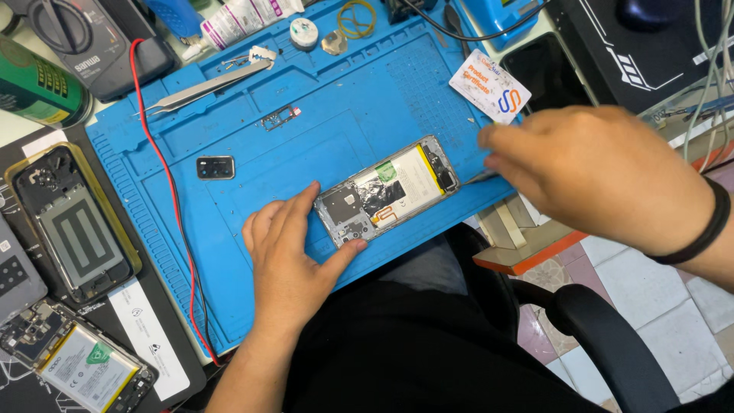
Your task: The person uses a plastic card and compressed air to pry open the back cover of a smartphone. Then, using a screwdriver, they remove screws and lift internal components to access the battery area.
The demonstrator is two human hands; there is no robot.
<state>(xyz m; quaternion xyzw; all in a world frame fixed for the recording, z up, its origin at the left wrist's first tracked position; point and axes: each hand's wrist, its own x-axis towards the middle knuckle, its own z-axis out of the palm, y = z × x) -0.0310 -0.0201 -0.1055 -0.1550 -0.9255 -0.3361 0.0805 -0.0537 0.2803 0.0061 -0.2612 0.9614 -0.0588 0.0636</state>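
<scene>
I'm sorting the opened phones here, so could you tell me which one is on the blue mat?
The opened phone held by the left hand. The other two lie off the blue mat, at left.

Both forearms bare; no sleeves, gloves or rings visible. Left hand [287, 264]: fingers [264, 222] uncovered, nails short, nothing worn behind them at the wrist. Right hand [604, 176]: plain black band [699, 229] circles the wrist, well behind the fingers [505, 149]. Dark black garment [413, 344] covers the lap below.
</scene>
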